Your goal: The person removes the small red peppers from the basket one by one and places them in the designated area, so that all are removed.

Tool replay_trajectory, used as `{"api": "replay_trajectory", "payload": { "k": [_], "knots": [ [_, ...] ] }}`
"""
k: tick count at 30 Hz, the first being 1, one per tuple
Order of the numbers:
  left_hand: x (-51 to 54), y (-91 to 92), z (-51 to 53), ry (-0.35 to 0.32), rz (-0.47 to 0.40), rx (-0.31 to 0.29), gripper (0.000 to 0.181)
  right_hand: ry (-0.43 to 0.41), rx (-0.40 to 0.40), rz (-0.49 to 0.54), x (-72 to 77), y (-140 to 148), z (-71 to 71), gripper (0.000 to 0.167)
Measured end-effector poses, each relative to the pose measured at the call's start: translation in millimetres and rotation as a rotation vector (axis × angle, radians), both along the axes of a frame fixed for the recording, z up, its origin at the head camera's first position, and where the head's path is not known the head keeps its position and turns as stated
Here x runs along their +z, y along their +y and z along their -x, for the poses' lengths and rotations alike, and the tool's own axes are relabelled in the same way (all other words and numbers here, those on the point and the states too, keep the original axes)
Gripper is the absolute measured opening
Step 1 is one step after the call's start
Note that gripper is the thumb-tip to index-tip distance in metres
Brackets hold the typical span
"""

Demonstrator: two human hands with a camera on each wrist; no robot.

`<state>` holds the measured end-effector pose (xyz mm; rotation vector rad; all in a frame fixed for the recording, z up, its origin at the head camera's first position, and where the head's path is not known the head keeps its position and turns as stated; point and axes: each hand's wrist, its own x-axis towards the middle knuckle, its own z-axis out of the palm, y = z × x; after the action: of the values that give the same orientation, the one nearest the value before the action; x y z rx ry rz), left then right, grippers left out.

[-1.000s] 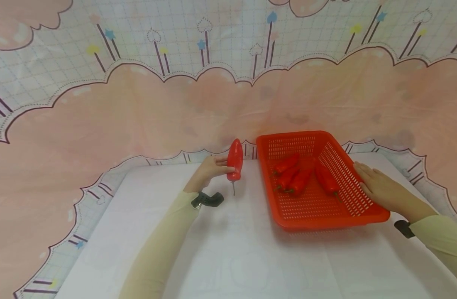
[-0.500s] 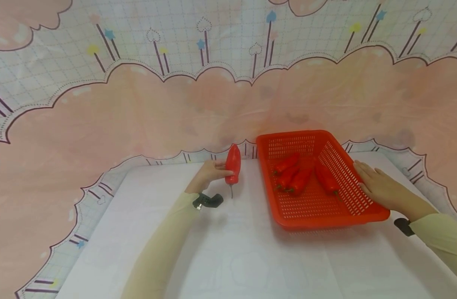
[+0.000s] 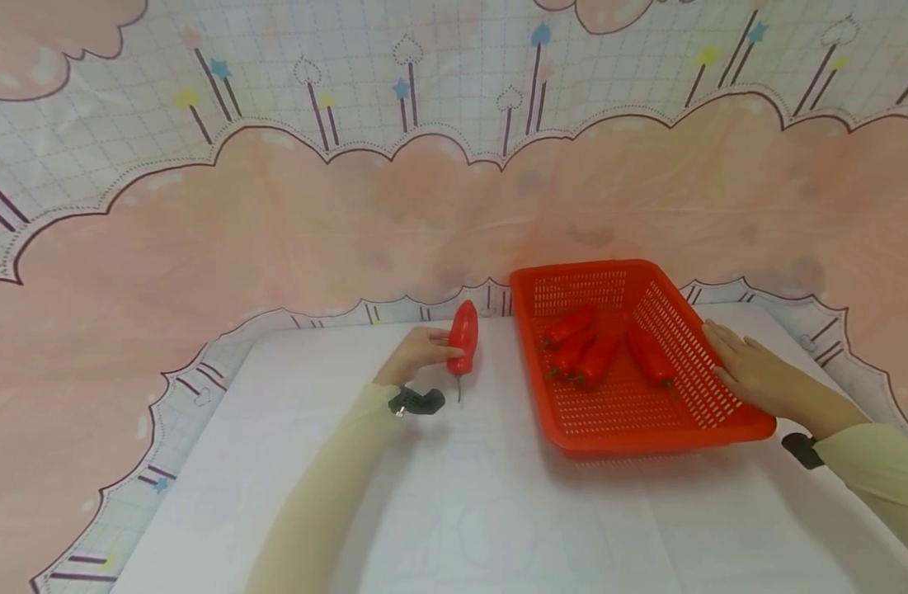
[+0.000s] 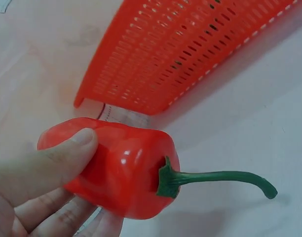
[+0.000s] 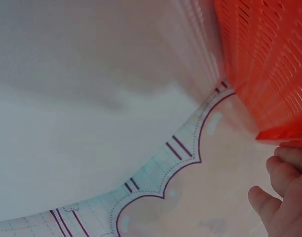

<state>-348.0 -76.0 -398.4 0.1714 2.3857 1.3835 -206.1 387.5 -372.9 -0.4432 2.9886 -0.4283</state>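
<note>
My left hand [image 3: 418,353] pinches a red pepper [image 3: 463,337] between thumb and fingers, left of the basket; its stem points toward me. In the left wrist view the thumb lies across the pepper [image 4: 126,163], with the fingers beneath it and the green stem free. My right hand [image 3: 761,378] rests with extended fingers against the right rim of the red basket [image 3: 656,441]. Several red peppers [image 3: 650,355] lie inside the basket. The right wrist view has fingers of the right hand [image 5: 284,187] beside the basket's wall [image 5: 269,64].
A white table surface [image 3: 454,503] lies under the basket and both arms. Behind it hangs a pink and white patterned cloth [image 3: 350,223], which also runs down along the table's left and right sides.
My left hand and its pepper have come slightly down and nearer to me, with the pepper also a little further left. The right hand and the basket look unmoved.
</note>
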Motion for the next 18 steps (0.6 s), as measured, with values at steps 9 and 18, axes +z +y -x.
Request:
{"api": "replay_trajectory", "payload": {
  "k": [9, 18],
  "knots": [
    [-11.9, 2.5, 5.1, -0.005, 0.034, 0.007, 0.046, 0.005, -0.014, 0.013, -0.7, -2.0, -1.0, 0.071],
    [-22.5, 2.4, 7.9, -0.011, 0.037, 0.038, 0.053, 0.003, -0.017, 0.026, -1.7, -0.7, -1.3, 0.073]
  ]
}}
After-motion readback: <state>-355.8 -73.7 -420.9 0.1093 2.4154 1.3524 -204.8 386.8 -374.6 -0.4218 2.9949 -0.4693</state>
